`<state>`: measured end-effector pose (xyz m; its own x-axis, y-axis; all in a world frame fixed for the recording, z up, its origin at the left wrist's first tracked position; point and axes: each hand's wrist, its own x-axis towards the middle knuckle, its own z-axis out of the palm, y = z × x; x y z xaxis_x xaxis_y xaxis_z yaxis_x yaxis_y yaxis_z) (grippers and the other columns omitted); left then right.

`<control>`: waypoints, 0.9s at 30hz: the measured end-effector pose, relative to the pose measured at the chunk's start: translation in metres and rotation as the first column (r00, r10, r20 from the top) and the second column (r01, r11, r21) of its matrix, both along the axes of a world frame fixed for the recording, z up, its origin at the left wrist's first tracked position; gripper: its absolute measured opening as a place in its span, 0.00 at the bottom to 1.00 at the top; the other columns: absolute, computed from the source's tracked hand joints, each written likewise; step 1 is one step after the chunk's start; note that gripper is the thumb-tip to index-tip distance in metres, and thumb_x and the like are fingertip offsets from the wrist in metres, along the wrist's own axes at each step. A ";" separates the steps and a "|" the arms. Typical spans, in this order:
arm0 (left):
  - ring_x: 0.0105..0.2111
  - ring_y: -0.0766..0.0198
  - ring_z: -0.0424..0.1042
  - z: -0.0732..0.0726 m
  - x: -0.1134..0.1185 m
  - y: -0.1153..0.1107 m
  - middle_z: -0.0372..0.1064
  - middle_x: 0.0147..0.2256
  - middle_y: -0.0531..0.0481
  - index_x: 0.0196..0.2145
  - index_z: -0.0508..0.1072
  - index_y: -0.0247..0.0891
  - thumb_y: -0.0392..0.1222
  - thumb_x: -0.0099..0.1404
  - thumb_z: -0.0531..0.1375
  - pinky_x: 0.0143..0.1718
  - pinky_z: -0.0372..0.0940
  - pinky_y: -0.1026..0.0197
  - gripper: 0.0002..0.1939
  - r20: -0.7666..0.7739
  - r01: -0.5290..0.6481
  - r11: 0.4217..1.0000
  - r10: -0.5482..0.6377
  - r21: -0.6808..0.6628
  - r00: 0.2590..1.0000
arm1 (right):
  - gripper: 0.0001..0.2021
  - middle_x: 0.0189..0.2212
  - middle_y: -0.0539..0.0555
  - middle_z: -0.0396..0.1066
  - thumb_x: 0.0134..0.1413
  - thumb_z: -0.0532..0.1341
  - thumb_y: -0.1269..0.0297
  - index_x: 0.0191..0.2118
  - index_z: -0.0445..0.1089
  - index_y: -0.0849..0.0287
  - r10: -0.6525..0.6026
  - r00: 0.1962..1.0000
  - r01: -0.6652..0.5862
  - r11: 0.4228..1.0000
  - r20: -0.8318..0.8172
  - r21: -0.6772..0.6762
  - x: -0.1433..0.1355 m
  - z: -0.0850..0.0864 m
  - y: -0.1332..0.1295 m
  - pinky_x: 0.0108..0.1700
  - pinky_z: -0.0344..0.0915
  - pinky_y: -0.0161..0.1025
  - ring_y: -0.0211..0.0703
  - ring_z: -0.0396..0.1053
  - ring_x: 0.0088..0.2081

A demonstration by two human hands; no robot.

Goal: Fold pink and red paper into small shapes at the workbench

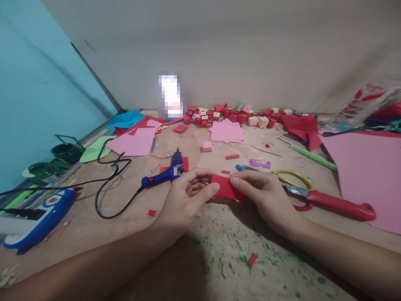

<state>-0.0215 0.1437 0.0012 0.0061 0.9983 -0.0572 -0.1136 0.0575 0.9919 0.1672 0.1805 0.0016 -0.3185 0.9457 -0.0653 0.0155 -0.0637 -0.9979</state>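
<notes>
A small piece of red paper (226, 188) is held up between my two hands, low over the table. My left hand (191, 194) pinches its left end, thumb on top and fingers behind. On the opposite end, my right hand (263, 194) grips it the same way. Just left of my left hand lies a blue hot glue gun (161, 177) with its black cord trailing off. Beside my right hand are yellow-and-red-handled scissors (294, 177) and a red-handled knife (341, 205). A pink paper cube (207, 146) sits beyond my hands.
Several small red and cream paper cubes (232, 115) line the wall, beside a bright phone (171, 95). Pink paper sheets lie left (134, 142) and right (369, 175). A blue-and-white power strip (40, 221) is at the left. Red scraps and green flecks dot the tabletop.
</notes>
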 end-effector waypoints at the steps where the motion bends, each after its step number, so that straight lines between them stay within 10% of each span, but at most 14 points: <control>1: 0.35 0.65 0.73 -0.001 0.000 0.000 0.75 0.37 0.50 0.45 0.74 0.36 0.42 0.58 0.70 0.38 0.70 0.64 0.18 0.011 0.020 1.000 -0.020 -0.010 1.000 | 0.11 0.26 0.50 0.75 0.55 0.70 0.57 0.29 0.80 0.59 -0.037 0.999 0.037 0.999 -0.034 -0.006 0.000 0.000 0.001 0.30 0.62 0.33 0.37 0.67 0.27; 7: 0.36 0.65 0.74 -0.003 0.002 0.001 0.73 0.41 0.48 0.55 0.69 0.37 0.34 0.55 0.68 0.38 0.70 0.62 0.30 -0.017 0.088 0.996 -0.088 -0.020 0.996 | 0.11 0.26 0.51 0.76 0.56 0.70 0.56 0.31 0.79 0.58 -0.078 0.994 0.075 0.996 -0.075 -0.045 -0.001 -0.001 0.002 0.30 0.66 0.35 0.40 0.70 0.27; 18: 0.33 0.67 0.74 -0.004 0.001 0.004 0.76 0.32 0.52 0.34 0.75 0.35 0.41 0.61 0.68 0.36 0.68 0.66 0.08 -0.008 -0.109 0.994 0.109 -0.019 0.994 | 0.23 0.27 0.53 0.76 0.62 0.63 0.42 0.41 0.81 0.59 -0.033 0.999 0.031 0.996 0.024 0.079 0.001 0.000 0.001 0.32 0.66 0.37 0.43 0.71 0.29; 27: 0.29 0.71 0.71 -0.007 0.000 0.005 0.73 0.29 0.57 0.42 0.73 0.37 0.38 0.60 0.70 0.32 0.65 0.69 0.13 0.086 -0.119 0.993 0.120 -0.016 0.989 | 0.13 0.27 0.52 0.75 0.54 0.71 0.55 0.31 0.78 0.61 0.006 1.000 -0.005 0.999 0.021 -0.037 -0.001 -0.001 0.001 0.29 0.60 0.33 0.38 0.66 0.28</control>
